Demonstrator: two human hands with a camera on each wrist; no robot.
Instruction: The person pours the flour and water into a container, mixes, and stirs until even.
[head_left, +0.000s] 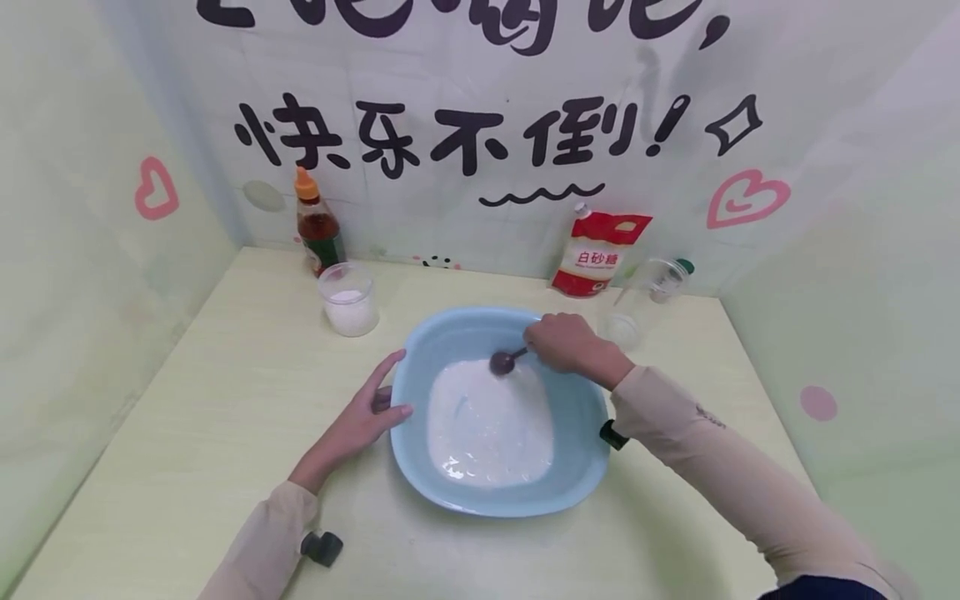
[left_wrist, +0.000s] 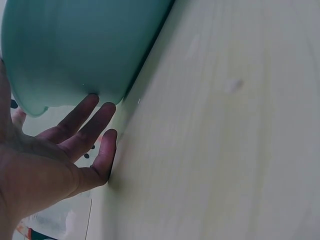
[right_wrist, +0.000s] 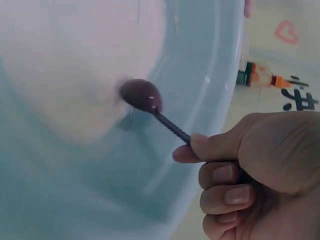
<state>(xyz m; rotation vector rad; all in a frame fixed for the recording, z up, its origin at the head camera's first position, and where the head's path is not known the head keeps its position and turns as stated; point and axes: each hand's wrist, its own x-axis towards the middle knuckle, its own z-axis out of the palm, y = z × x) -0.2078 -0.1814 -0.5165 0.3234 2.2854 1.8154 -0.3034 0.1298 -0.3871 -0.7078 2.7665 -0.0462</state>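
The light-blue plastic washbasin (head_left: 577,450), a rounded square, stands upright, the fingers of the left hand (head_left: 356,425) against its left side. A glossy white layer (head_left: 491,433) (bluish patches show through it) covers its floor. The dark brown spoon (head_left: 504,362), round-bowled with a thin, ridged handle, slants inside the washbasin's far part, its bowl by the layer's far edge, its handle pinched by the right hand (head_left: 573,344) at the washbasin's far right rim.

Head high, wrists close-in
Head: looks forward-down into basin (head_left: 577,421). Left wrist: low, sideways, basin at 11 o'clock. Right wrist: into basin, shares spoon (right_wrist: 141,95) with head.
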